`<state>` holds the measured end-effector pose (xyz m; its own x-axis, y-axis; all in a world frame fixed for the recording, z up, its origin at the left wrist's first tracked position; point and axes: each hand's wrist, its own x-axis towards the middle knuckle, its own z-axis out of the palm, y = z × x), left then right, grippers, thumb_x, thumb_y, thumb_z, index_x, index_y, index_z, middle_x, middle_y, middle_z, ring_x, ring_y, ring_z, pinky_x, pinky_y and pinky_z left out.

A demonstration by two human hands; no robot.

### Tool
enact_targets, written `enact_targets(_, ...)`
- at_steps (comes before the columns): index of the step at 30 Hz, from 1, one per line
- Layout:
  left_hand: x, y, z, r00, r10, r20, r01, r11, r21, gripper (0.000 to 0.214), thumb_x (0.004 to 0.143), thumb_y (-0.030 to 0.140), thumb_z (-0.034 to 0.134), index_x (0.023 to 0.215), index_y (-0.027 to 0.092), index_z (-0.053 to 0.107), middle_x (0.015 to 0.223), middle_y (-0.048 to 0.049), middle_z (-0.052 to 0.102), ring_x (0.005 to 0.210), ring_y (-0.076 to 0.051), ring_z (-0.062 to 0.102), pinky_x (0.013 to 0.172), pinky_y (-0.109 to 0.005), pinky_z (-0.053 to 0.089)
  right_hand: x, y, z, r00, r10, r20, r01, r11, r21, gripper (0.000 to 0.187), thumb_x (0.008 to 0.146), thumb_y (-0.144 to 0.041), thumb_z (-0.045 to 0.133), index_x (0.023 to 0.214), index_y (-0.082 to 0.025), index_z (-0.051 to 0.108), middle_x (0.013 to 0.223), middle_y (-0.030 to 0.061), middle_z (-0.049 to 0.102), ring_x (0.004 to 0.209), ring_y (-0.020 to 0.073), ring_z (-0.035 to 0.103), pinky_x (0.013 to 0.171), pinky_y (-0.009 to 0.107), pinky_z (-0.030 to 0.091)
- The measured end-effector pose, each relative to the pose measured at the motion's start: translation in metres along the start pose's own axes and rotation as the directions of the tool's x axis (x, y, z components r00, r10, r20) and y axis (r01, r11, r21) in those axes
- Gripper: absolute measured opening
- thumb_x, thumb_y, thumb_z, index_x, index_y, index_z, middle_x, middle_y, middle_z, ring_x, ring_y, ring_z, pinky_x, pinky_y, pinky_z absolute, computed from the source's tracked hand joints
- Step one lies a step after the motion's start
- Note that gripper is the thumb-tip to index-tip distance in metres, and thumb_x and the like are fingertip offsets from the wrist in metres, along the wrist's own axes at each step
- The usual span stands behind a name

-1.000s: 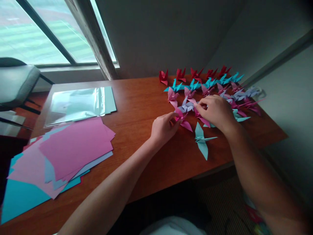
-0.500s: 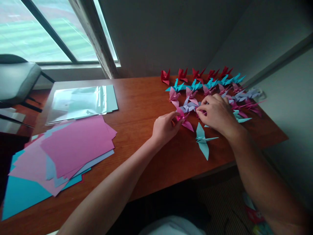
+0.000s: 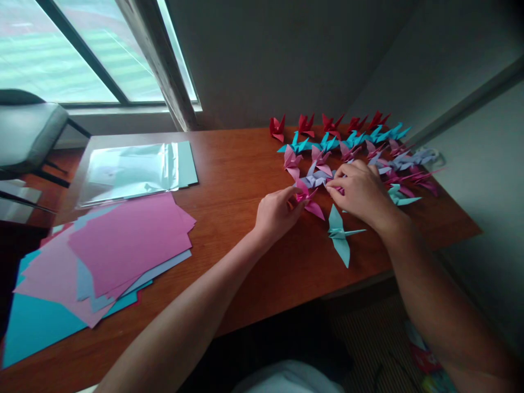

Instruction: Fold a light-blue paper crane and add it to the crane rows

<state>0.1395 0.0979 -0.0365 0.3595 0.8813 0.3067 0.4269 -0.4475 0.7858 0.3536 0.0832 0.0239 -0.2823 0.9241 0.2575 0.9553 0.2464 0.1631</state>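
Note:
My left hand (image 3: pixel 278 213) pinches the near-left magenta paper crane (image 3: pixel 315 209) by its left side, the crane resting on the table. Just to the right, my right hand (image 3: pixel 362 191) is closed, thumb and fingertips together around a second magenta paper crane, mostly hidden behind the fingers. A lavender paper crane (image 3: pixel 316 178) lies right behind both hands. Nearer the table's front edge, a mint paper crane (image 3: pixel 339 236) lies with wings spread. Another mint paper crane (image 3: pixel 401 197) shows beyond my right wrist.
Behind the hands stand rows of red cranes (image 3: pixel 306 125), turquoise cranes (image 3: pixel 327 143) and pink cranes (image 3: pixel 320 158). On the left of the wooden table (image 3: pixel 229 164) lie fanned coloured paper sheets (image 3: pixel 135 240) and a clear plastic sleeve (image 3: pixel 126 172). A chair (image 3: pixel 28 131) stands by the window.
My right hand has shifted slightly left and down, its fingertips nearer the left magenta crane. My left hand and the other cranes look unmoved.

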Motion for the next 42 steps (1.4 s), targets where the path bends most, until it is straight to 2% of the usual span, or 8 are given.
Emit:
enact_targets(7, 0.000, 0.000, 0.000, 1.000, 0.005, -0.003, -0.005, 1.000, 0.003, 0.018, 0.091, 0.035, 0.067, 0.100, 0.021, 0.073, 0.076, -0.0024, 0.074, 0.060, -0.012, 0.064, 0.059, -0.023, 0.043, 0.001, 0.003, 0.002, 1.000, -0.002, 0.011, 0.002, 1.000, 0.016, 0.018, 0.088, -0.021, 0.061, 0.079, -0.021, 0.077, 0.087, 0.0067, 0.069, 0.091, 0.0255, 0.053, 0.082, 0.041, 0.037)
enact_targets(10, 0.000, 0.001, 0.000, 1.000, 0.002, -0.008, -0.002, 1.000, 0.011, 0.020, 0.091, 0.038, 0.066, 0.101, 0.021, 0.073, 0.078, -0.0025, 0.075, 0.061, -0.012, 0.064, 0.059, -0.022, 0.043, 0.004, 0.004, 0.001, 0.999, 0.052, 0.017, -0.053, 0.998, 0.027, 0.020, 0.090, -0.024, 0.059, 0.083, -0.020, 0.078, 0.088, 0.0080, 0.071, 0.091, 0.0264, 0.054, 0.079, 0.041, 0.038)
enact_targets(13, 0.002, 0.000, -0.004, 0.999, -0.023, -0.027, 0.024, 0.999, 0.044, 0.024, 0.097, 0.038, 0.058, 0.099, 0.020, 0.073, 0.080, -0.0036, 0.076, 0.065, -0.013, 0.066, 0.061, -0.022, 0.044, 0.009, 0.003, -0.002, 0.994, 0.110, -0.007, -0.110, 0.994, 0.027, 0.024, 0.093, -0.028, 0.057, 0.087, -0.020, 0.078, 0.090, 0.0102, 0.072, 0.090, 0.0270, 0.055, 0.077, 0.041, 0.039)
enact_targets(16, 0.006, -0.005, -0.010, 0.997, -0.064, -0.050, 0.070, 0.990, 0.120, 0.024, 0.099, 0.028, 0.050, 0.099, 0.020, 0.073, 0.085, -0.0049, 0.077, 0.071, -0.015, 0.067, 0.065, -0.025, 0.046, 0.013, 0.004, -0.004, 0.992, 0.121, -0.025, -0.120, 0.993, 0.014, 0.028, 0.094, -0.032, 0.053, 0.085, -0.021, 0.077, 0.089, 0.0112, 0.072, 0.088, 0.0273, 0.056, 0.077, 0.041, 0.039)
enact_targets(20, 0.015, -0.011, -0.016, 0.993, -0.112, -0.035, 0.117, 0.962, 0.248, 0.019, 0.091, 0.022, 0.059, 0.103, 0.024, 0.073, 0.092, -0.0055, 0.077, 0.077, -0.019, 0.069, 0.068, -0.029, 0.047, 0.016, 0.009, -0.003, 0.991, 0.128, -0.035, -0.128, 0.992, 0.013, 0.029, 0.094, -0.031, 0.052, 0.083, -0.021, 0.077, 0.087, 0.0110, 0.073, 0.086, 0.0275, 0.057, 0.076, 0.041, 0.040)
enact_targets(26, 0.025, -0.010, -0.016, 0.989, -0.135, 0.064, 0.102, 0.924, 0.369, 0.022, 0.086, 0.028, 0.067, 0.106, 0.029, 0.075, 0.098, -0.0051, 0.076, 0.082, -0.023, 0.069, 0.067, -0.030, 0.049, 0.010, 0.015, -0.002, 0.988, 0.150, -0.035, -0.149, 0.988, 0.039, 0.026, 0.092, -0.027, 0.054, 0.085, -0.019, 0.077, 0.090, 0.0113, 0.074, 0.087, 0.0270, 0.060, 0.078, 0.040, 0.042)
enact_targets(33, 0.029, -0.008, -0.017, 0.984, -0.152, 0.093, 0.101, 0.905, 0.412, 0.022, 0.087, 0.029, 0.066, 0.107, 0.030, 0.075, 0.101, -0.0053, 0.076, 0.085, -0.024, 0.070, 0.068, -0.031, 0.050, 0.002, 0.025, -0.002, 0.983, 0.171, -0.063, -0.168, 0.984, 0.055, 0.024, 0.091, -0.028, 0.054, 0.084, -0.020, 0.076, 0.090, 0.0104, 0.074, 0.085, 0.0264, 0.059, 0.080, 0.041, 0.042)
enact_targets(42, 0.035, -0.008, -0.015, 0.986, -0.120, 0.112, 0.061, 0.902, 0.427, 0.020, 0.088, 0.030, 0.064, 0.105, 0.029, 0.075, 0.100, -0.0060, 0.076, 0.084, -0.025, 0.070, 0.068, -0.032, 0.051, -0.007, 0.032, 0.000, 0.982, 0.177, -0.071, -0.176, 0.984, 0.027, 0.025, 0.092, -0.028, 0.053, 0.085, -0.020, 0.076, 0.088, 0.0101, 0.073, 0.083, 0.0265, 0.058, 0.081, 0.041, 0.042)
